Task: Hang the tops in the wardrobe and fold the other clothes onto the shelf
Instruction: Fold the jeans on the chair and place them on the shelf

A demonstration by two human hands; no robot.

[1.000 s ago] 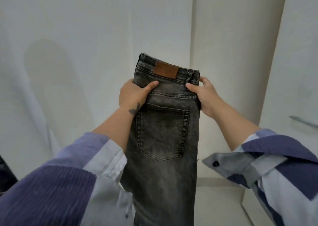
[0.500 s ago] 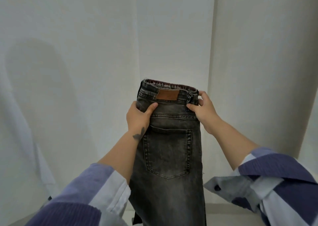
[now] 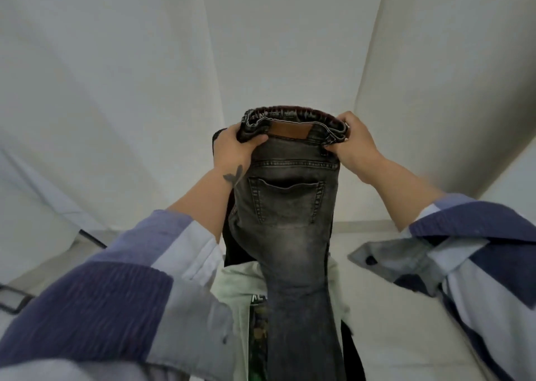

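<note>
While the person holds them up in front of the white walls, the dark grey washed denim jeans [image 3: 285, 206] hang with the back pocket and the brown leather patch toward us. They look already doubled leg on leg, so the cloth is thick at the top. The left hand [image 3: 232, 148] grips one end of the waistband with the fingers curled over the bunched edge, and the right hand [image 3: 355, 141] pinches the other end near a belt loop. I think denim like this is rather heavy and a bit stiff; it will not slip easily, and it is not fragile. The waistband seems the best place to hold, because it is firm and carries the weight of the legs. Below, the legs hang over a pale green printed garment [image 3: 240, 287] lying on a white surface [image 3: 406, 337], with something dark beside it.
</note>
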